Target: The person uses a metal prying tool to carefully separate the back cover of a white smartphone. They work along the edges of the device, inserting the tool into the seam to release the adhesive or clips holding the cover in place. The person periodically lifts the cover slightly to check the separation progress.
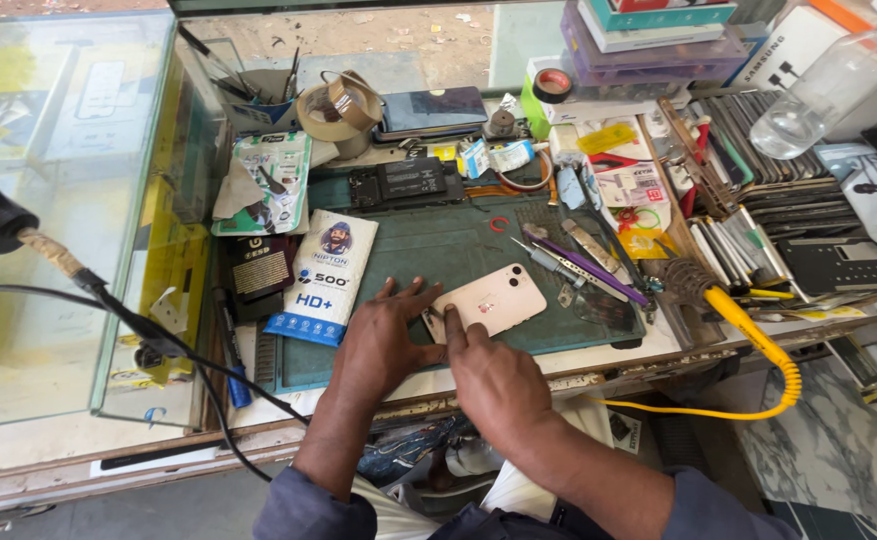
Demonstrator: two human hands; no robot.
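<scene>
On the cluttered bench's green mat (438,255), my left hand (383,345) lay spread, steadying the phone (493,300); my right hand (493,380) pressed one fingertip on it.

A worn wooden bench (78,455) fills the frame, its near edge chipped. At the left stands a glass case (58,200). Beyond it, along the top, lies sandy ground (358,35), perhaps a street. Marbled floor (838,440) shows lower right. Daylight is bright and even.
</scene>
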